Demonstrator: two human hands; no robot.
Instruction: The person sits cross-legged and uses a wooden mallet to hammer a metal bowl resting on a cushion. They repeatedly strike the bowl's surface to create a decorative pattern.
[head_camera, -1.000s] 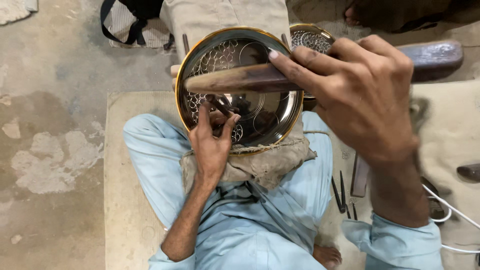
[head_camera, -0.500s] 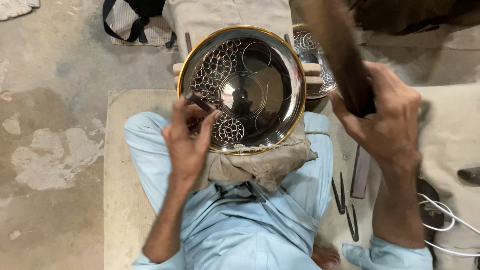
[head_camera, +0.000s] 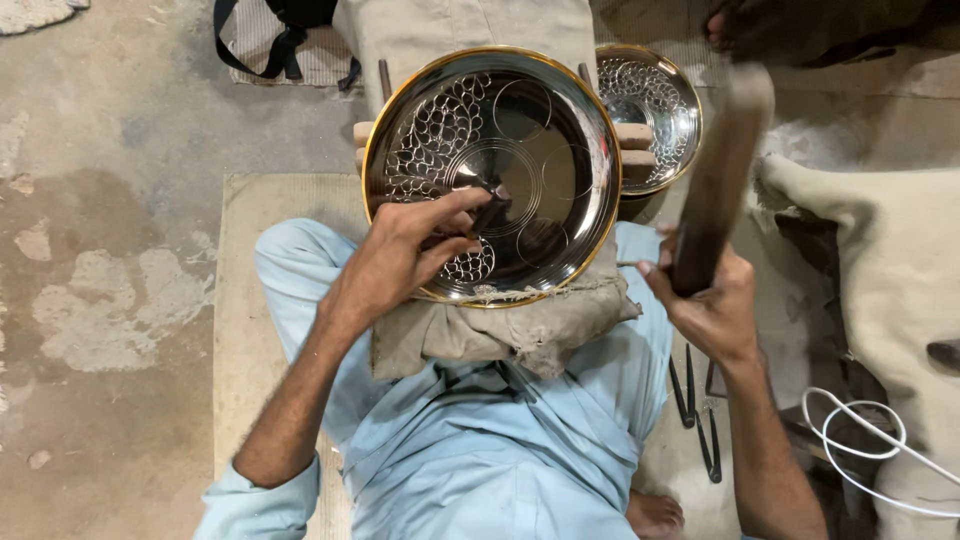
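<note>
I read this as the middle of engraving work on the large metal plate (head_camera: 545, 180), which sits in the upper centre of the frame, tilted toward me on a cloth-covered pad (head_camera: 520, 335) over my lap. About a third of its face, the left side and a patch at the lower centre, carries a fine scale pattern; the rest shows only scribed circles, so I judge the chasing to be well short of done.

My left hand (head_camera: 400, 255) is curled closed around a small dark punch (head_camera: 490, 208), thumb and fingers pinching it, its tip touching the plate near the centre. My right hand (head_camera: 705, 300), at the right of the frame, is wrapped tight around the lower end of a dark wooden mallet (head_camera: 722, 170), which is raised and blurred, well apart from the punch.

The next move, as I judge it, calls for a strike of the mallet squarely on the punch head, with the left hand keeping the tip steady on the line so that it does not skid across the polished surface.

A second, smaller patterned plate (head_camera: 655, 110) lies just behind the first at the upper right. Slim dark tools (head_camera: 695, 405) lie on the mat at the lower right, near a white cable (head_camera: 860, 440).
</note>
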